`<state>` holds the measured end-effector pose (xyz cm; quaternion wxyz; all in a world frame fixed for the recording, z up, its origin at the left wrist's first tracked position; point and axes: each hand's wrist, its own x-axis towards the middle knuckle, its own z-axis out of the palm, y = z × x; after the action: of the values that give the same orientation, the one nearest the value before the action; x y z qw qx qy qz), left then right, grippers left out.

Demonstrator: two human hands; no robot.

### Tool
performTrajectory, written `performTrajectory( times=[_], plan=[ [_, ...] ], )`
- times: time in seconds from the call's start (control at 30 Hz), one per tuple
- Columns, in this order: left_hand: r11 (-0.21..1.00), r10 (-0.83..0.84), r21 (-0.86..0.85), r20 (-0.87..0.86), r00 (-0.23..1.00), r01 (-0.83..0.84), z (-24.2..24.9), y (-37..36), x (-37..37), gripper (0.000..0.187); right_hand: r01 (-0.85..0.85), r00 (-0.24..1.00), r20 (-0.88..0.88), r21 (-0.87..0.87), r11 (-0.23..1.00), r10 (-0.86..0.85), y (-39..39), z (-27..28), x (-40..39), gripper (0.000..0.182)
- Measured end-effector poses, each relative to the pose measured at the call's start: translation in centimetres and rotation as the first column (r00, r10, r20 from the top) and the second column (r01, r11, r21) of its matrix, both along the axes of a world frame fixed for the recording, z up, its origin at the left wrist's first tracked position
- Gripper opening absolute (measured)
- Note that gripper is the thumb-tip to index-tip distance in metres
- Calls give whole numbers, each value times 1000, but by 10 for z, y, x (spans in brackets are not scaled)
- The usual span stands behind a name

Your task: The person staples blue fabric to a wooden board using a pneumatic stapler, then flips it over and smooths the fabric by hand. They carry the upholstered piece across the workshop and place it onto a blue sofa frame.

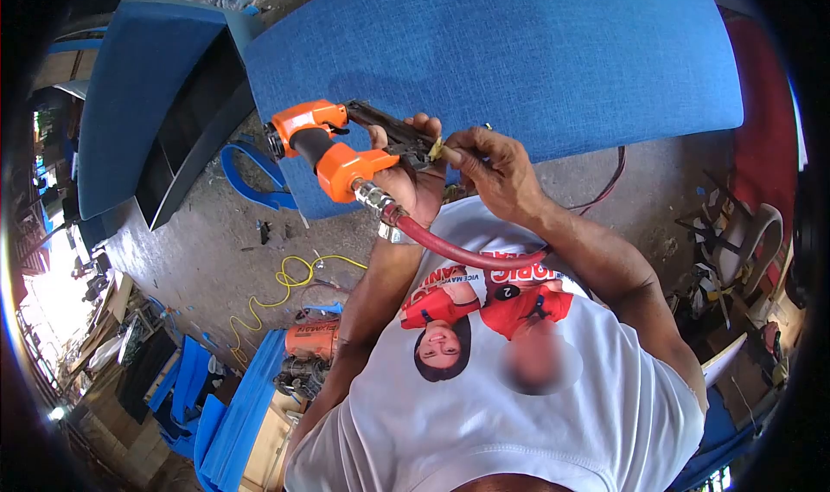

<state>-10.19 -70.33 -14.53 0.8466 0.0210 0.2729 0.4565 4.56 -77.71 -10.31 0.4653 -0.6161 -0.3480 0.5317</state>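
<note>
An orange pneumatic staple gun [333,165] lies sideways in front of my chest, above the edge of the blue fabric-covered panel [519,60]. My left hand [419,189] is wrapped around its dark magazine [389,127] from below, with fingertips showing on the far side. A red air hose [467,255] runs from the metal coupling [373,198] on its handle across my shirt. The thumb and fingers of my right hand [500,165] pinch a small yellowish piece [436,150] at the magazine's end. I cannot make out what that piece is.
A second blue upholstered panel [143,103] leans at the left. A yellow coiled cord [290,277] and a blue strip [246,181] lie on the grey floor. An orange machine [311,341] sits lower left near blue fabric. A chair-like frame [750,241] stands among clutter at right.
</note>
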Motion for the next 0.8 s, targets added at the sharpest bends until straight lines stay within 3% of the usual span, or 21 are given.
performTrajectory(
  times=[0.2, 0.3, 0.4, 0.5, 0.6, 0.7, 0.8],
  plan=[
    [1000, 1, 0, -35, 999, -1, -3, 1, -1, 48, -27, 999, 26, 119, 993, 24, -1, -9, -2, 21],
    [1000, 12, 6, -37, 999, -12, -4, 1, 0, 48, -18, 999, -37, -10, 1000, 18, 0, -4, -2, 20],
    [999, 45, 17, -76, 996, -44, 1, -1, 6, 48, -5, 999, 42, 58, 998, 3, -2, -6, -4, 19],
    [998, 57, 26, -70, 996, -55, 1, -1, 7, 48, -32, 953, 295, 321, 946, -68, -2, -10, -3, 20],
    [999, 40, 32, -21, 999, -39, -7, 1, 3, 49, -105, 886, 456, 378, 920, -86, 0, -12, -3, 20],
    [999, 35, 25, -31, 999, -34, -8, -1, 2, 49, -57, 996, -69, -83, 995, 51, 3, 2, 2, 20],
    [997, 43, 63, -101, 994, -36, -4, -1, 7, 50, -69, 884, -466, -33, 997, 46, -3, -23, 7, 26]
  ],
)
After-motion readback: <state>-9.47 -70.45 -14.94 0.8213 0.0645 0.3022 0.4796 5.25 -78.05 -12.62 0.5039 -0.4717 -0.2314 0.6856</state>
